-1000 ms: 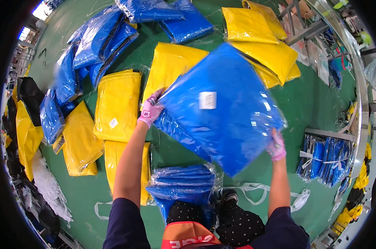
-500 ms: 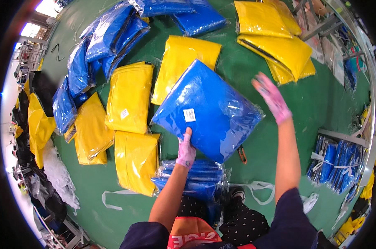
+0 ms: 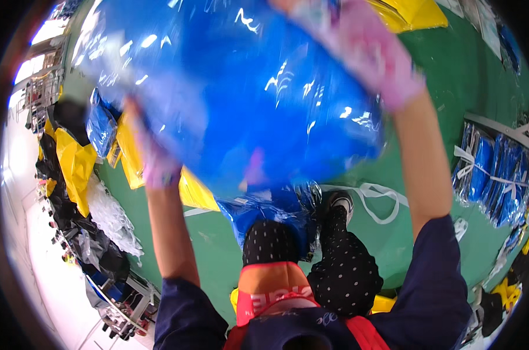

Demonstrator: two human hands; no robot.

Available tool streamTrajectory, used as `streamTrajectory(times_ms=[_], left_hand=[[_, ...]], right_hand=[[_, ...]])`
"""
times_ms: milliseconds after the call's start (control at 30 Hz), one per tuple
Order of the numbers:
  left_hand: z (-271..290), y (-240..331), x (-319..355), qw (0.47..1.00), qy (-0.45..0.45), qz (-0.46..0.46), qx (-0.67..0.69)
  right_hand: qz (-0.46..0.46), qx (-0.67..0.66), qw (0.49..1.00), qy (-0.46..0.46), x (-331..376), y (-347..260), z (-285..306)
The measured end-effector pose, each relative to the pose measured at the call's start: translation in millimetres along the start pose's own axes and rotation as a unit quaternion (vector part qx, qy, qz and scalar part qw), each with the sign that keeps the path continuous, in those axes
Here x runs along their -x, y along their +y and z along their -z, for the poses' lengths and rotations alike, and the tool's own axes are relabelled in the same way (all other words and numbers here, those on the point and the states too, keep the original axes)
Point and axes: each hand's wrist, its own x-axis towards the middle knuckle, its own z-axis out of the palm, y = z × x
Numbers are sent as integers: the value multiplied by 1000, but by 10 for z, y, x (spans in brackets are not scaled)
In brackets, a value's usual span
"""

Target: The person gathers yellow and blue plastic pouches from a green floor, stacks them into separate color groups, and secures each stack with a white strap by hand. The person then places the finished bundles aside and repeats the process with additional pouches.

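Note:
A large blue folded item in a clear plastic bag, a blue package (image 3: pixel 247 99), is lifted close in front of me and fills the upper middle. It is blurred by motion and shiny. My left hand (image 3: pixel 156 157), in a pink patterned glove, grips its left edge. On the upper right edge, my right hand (image 3: pixel 375 55) in a matching glove holds the same package; its fingertips are partly cut off by the top of the picture. Below it, a stack of blue bagged packages (image 3: pixel 270 207) lies on the floor by my legs.
Yellow bagged packages (image 3: pixel 410 13) lie on the green floor at the far right, others half hidden at left. A tied blue bundle (image 3: pixel 492 166) stands at right beside a metal frame. White strapping (image 3: pixel 387 216) loops near my shoe. Clear plastic scraps (image 3: pixel 112 216) lie at left.
The blue package has come up and closer, hiding most of the floor piles. My right hand, apart from it before, now grips its edge; my left hand has shifted to its left side.

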Motion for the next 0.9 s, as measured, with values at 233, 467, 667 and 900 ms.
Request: streamTrajectory(times_ms=[233,467,667,900], left_hand=[[1809,-426,1745,970,-9,225,-88],[2154,-1212,2377,939,27,314,-141],[2077,-1505,2383,915,-58,297,-266],[552,165,1517,622,-315,-118,-707]], right_hand=[[-135,218,962,90,2118,974,-805],[-231,292,918,140,2726,1848,-886],[-296,409,858,94,2894,2351,-587],[-393,491,778,5,2696,1887,-555]])
